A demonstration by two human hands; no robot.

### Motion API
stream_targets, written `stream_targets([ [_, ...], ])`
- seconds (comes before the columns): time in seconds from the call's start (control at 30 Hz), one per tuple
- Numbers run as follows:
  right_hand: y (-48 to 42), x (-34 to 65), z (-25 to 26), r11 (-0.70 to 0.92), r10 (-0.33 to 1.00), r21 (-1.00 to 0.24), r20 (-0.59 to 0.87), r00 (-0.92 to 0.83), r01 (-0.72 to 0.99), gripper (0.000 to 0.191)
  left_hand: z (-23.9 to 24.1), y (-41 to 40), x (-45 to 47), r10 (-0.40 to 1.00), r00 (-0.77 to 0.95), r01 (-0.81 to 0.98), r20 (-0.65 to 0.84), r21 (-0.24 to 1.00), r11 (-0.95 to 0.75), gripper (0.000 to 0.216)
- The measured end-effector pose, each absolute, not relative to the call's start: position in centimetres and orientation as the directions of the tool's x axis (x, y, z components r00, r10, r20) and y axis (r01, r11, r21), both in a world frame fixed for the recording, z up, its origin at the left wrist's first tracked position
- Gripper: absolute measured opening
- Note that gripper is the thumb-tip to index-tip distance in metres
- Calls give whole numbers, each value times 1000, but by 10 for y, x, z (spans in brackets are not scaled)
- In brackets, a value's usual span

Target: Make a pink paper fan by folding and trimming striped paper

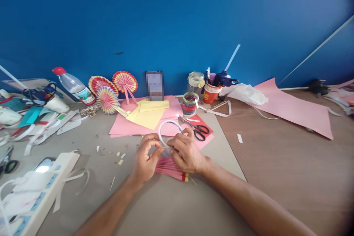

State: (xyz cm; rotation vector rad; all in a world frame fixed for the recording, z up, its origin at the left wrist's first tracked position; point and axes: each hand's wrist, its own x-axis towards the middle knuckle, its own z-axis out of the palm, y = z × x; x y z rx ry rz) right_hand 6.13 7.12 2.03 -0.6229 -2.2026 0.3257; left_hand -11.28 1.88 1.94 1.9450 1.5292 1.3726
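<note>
A white ring-shaped roll of tape (160, 131) stands on edge at my fingers, gripped by my right hand (190, 153), whose fingers are curled around its lower rim. Thumb and forefinger of my left hand (146, 160) are pinched together just left of it, on what looks like the tape's thin free end; the strip itself is hard to make out. Under both hands lies a pleated pink paper strip (169, 169) with a red and yellow end, partly covered by my fingers. Beyond the right hand, black-handled scissors (201, 132) rest on red paper (209, 123).
Finished paper fans (125, 82), a phone (155, 86), yellow paper (146, 116) and pink sheets (117, 127) sit behind my hands. A jar (190, 103) and orange cups (211, 93) stand right; a bottle (74, 86) leans left. A power strip (52, 188) lies front left.
</note>
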Motion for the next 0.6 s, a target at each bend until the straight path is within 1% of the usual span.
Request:
stream_targets([
  [0.17,75,64,21,828,555,-446,560,-616,340,17,26,21,-122,924,7,585,383,748,-315,10],
  [0.23,78,66,20,827,557,-433,541,-630,359,16,28,22,-125,930,9,598,368,743,-300,9],
  [0.37,82,68,17,825,565,-367,543,-621,430,28,33,23,-129,943,-14,611,334,749,-256,11],
  [0.47,83,69,19,810,586,-372,529,-614,453,30,36,23,-130,972,5,574,235,795,-196,12],
  [0.6,81,72,31,775,629,-449,471,-618,445,28,38,23,-137,996,45,500,76,861,-88,15],
])
